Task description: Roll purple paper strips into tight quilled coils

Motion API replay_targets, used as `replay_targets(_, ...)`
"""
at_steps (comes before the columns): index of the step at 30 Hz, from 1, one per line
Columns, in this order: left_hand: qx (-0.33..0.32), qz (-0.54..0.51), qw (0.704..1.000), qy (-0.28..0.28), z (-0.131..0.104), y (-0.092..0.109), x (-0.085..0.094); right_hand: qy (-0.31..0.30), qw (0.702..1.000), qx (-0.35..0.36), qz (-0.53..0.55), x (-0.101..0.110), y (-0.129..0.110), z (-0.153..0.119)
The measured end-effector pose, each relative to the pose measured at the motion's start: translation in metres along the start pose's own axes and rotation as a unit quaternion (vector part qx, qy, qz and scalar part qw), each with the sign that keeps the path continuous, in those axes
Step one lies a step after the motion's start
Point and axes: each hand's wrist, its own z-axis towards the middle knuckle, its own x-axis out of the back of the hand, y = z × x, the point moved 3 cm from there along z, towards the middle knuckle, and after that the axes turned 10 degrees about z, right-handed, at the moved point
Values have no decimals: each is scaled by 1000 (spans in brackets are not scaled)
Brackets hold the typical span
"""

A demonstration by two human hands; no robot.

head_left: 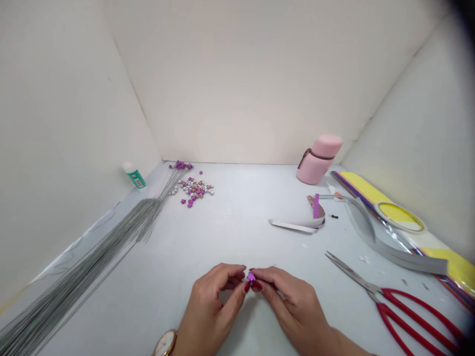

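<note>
A small shiny purple piece (251, 277), folded like a star, is held low in the middle of the head view. My right hand (293, 301) pinches it between thumb and forefinger. My left hand (217, 301) is curled at its left side, thumb tip touching the piece and forefinger raised a little above it. Purple, silver and pink stars (196, 189) lie in a loose pile at the back left. Silver and purple paper strips (297, 227) curl on the table to the right, beyond my hands.
Long grey wires (96, 262) stretch along the left side, some tipped with stars (180, 165). Red-handled scissors (374, 289) lie at right, near yellow sheets (441, 264), a tape roll (401, 216) and grey strips (401, 254). A pink flask (319, 160) and white-green bottle (134, 176) stand behind.
</note>
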Motion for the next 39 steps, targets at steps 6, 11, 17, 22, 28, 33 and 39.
replay_targets(6, -36, 54, 998, 5, -2, 4, 0, 1, 1000, 29, -12, -1, -2, 0)
replay_targets(11, -89, 114, 987, 65, 2, 12, 4, -20, 996, 72, -45, -3, -4, -2)
replay_targets(17, -126, 143, 980, 60, 5, 14, 3, -51, 989, 115, -77, -5, -9, -3)
replay_targets(22, -100, 132, 986, 22, 2, 8, 0, -62, 993, 80, -56, -6, -6, -2)
replay_targets(28, -50, 84, 995, -8, 3, 4, 3, -56, 998, -8, 38, -3, 2, 0)
replay_targets(33, -39, 42, 998, -29, 4, 5, 3, -51, 997, -20, 50, -2, 3, -1)
replay_targets(39, -5, 9, 1000, -21, 0, 3, 1, -20, 999, -23, 29, 0, 3, -1)
